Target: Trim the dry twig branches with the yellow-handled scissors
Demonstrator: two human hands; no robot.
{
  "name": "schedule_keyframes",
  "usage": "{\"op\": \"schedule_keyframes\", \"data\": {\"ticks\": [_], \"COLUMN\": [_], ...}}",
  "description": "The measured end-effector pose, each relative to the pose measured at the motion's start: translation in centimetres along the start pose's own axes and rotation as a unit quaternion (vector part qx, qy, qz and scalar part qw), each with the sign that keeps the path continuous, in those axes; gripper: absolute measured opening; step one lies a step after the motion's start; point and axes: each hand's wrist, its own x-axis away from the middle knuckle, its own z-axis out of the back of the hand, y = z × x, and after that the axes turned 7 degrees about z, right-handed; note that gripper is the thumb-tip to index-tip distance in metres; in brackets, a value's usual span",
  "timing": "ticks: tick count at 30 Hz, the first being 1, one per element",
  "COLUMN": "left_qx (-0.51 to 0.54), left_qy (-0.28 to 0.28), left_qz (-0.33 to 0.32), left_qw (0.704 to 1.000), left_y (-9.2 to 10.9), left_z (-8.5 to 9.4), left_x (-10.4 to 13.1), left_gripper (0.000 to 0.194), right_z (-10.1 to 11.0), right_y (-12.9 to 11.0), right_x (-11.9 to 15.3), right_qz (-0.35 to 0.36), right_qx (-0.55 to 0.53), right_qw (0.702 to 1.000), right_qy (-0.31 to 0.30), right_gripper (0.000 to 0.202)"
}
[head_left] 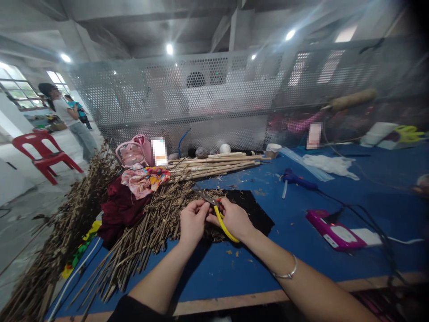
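Observation:
Yellow-handled scissors point(224, 223) are in my right hand point(237, 219), their dark blades pointing away to the upper left. Close beside it, my left hand point(193, 221) has its fingertips pinched together near the blades; what they hold, if anything, is too small to make out. Under and around both hands lie dried brown stems point(161, 210) with crumbled leaf bits. A black cloth or sheet point(254, 210) lies flat beneath the litter, just right of my hands.
A blue glue gun point(296, 179), a magenta device point(335, 230) with cables and white gloves point(330, 165) lie on the blue table point(284, 277). Wooden sticks point(217, 165) and a pink bag point(136, 152) sit at the back. Tall dried stems point(63, 232), a red chair point(47, 152) and people stand left.

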Motion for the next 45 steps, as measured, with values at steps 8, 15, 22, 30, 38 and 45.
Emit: {"op": "schedule_keyframes", "data": {"ticks": [8,15,22,30,38,45], "left_qx": [-0.013,0.043,0.073,0.085,0.085,0.058], "left_qy": [-0.003,-0.021,-0.041,-0.078,-0.109,-0.061], "left_qz": [0.035,0.024,0.029,0.02,0.029,-0.006], "left_qw": [0.999,0.999,0.996,0.993,0.99,0.996], "left_y": [0.86,0.54,0.18,0.73,0.36,-0.04], "left_z": [-0.16,-0.36,-0.31,-0.47,-0.54,-0.62], "left_x": [0.44,0.17,-0.06,0.3,0.54,0.66], "left_gripper": [0.034,0.036,0.028,0.025,0.026,0.023], "right_z": [-0.02,0.06,0.71,0.37,0.34,0.45], "right_y": [0.14,0.48,0.43,0.53,0.6,0.39], "right_x": [-0.15,-0.37,-0.3,-0.3,-0.16,-0.19], "right_qz": [-0.008,-0.009,0.01,0.09,0.098,0.1], "right_qx": [0.0,-0.006,-0.006,-0.032,0.008,0.022], "right_qw": [1.0,1.0,1.0,0.995,0.993,0.993], "right_qy": [0.001,0.021,0.016,0.036,0.059,0.057], "right_gripper": [0.042,0.044,0.049,0.049,0.049,0.048]}}
